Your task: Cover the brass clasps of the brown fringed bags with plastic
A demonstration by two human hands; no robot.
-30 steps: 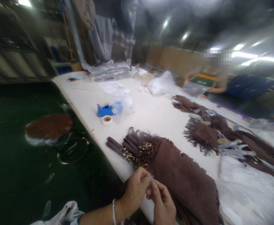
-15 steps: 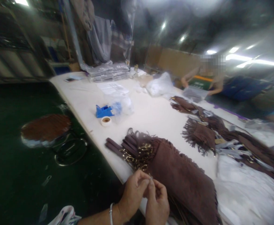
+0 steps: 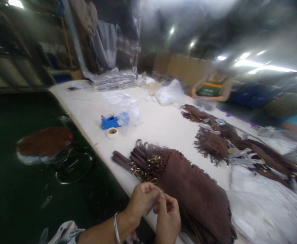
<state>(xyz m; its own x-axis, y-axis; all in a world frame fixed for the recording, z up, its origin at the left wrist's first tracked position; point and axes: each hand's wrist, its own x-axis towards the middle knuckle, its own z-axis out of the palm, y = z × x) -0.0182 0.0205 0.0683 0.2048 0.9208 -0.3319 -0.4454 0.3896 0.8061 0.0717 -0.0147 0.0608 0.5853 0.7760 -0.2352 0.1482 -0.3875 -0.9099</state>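
My left hand (image 3: 141, 200) and my right hand (image 3: 167, 213) meet at the table's near edge, fingertips pinched together. Between them shows a sliver of something small and greyish, perhaps see-through; its kind is hidden by the fingers. Just beyond and to the right lies a pile of brown fringed suede-like bags (image 3: 191, 189). Brown straps (image 3: 123, 160) with gold-coloured clasps (image 3: 155, 163) stick out from the pile's left end, close to my left fingertips. A bracelet (image 3: 116, 227) circles my left wrist.
On the white table (image 3: 161, 125) are a blue tape dispenser (image 3: 110, 122), a tape roll (image 3: 112, 132), clear plastic and stacked packages (image 3: 115, 80). More brown fringed bags (image 3: 213, 144) and white plastic bags (image 3: 265, 200) lie right. A round stool (image 3: 45, 142) stands left. A co-worker (image 3: 212, 89) sits across.
The view has shifted slightly. My hands stay pinched together, with a little more of the greyish thing showing below the left fingers. The co-worker's hands have drawn closer together.
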